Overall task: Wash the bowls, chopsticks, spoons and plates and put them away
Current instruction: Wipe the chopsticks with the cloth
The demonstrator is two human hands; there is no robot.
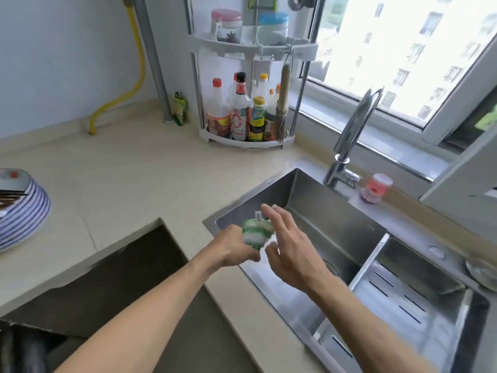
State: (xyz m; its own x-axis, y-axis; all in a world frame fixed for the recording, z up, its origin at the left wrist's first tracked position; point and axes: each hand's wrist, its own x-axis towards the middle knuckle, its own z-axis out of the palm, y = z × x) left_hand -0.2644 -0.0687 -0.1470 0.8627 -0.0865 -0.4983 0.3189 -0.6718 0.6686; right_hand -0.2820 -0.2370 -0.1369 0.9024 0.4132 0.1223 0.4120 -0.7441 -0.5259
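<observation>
over the steel sink (309, 211) our left hand (234, 247) grips a green-and-white striped sponge (256, 234); right hand (289, 244), fingers spread, just beside it.

We saw a green-and-white striped sponge (256, 234), a beige tabletop (129, 181) and a silver steel sink (317, 211). The stacked plates (24, 219) carried blue and white stripes. A yellow hose (134, 76) ran down the pale wall, the brush (376, 188) was pink, and the rack (252, 48) was white.
</observation>
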